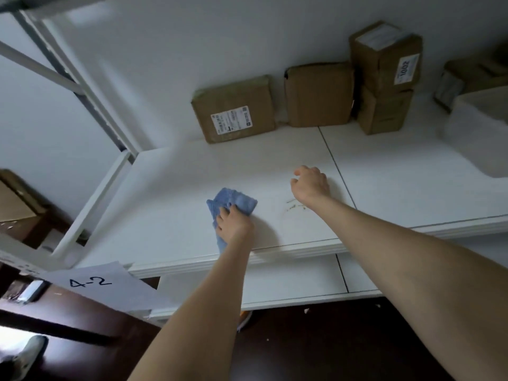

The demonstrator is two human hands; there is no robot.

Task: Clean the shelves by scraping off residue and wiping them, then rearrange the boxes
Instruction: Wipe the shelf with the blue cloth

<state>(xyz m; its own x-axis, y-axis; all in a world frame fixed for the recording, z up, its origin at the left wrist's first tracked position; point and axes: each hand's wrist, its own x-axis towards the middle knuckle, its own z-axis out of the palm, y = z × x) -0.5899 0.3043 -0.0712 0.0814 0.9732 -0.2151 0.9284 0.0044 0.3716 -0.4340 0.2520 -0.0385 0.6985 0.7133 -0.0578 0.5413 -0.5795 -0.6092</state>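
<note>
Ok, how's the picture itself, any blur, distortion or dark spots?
Head view: the wide lens tilts the frame at left; everything is soft, and the box label cannot be read; light is dim, the floor dark; the left hand and cloth throw a soft shadow on the shelf.

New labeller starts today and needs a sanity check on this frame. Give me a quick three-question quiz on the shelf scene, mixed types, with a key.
1. True or false: the left hand grips the blue cloth on the shelf.
2. Where are the dark marks? A) on the shelf next to the right hand B) on the back wall C) on the floor
3. Fill in: the printed label on the upper stacked box reads ____.
Key: 1 true; 2 A; 3 1002.
</note>
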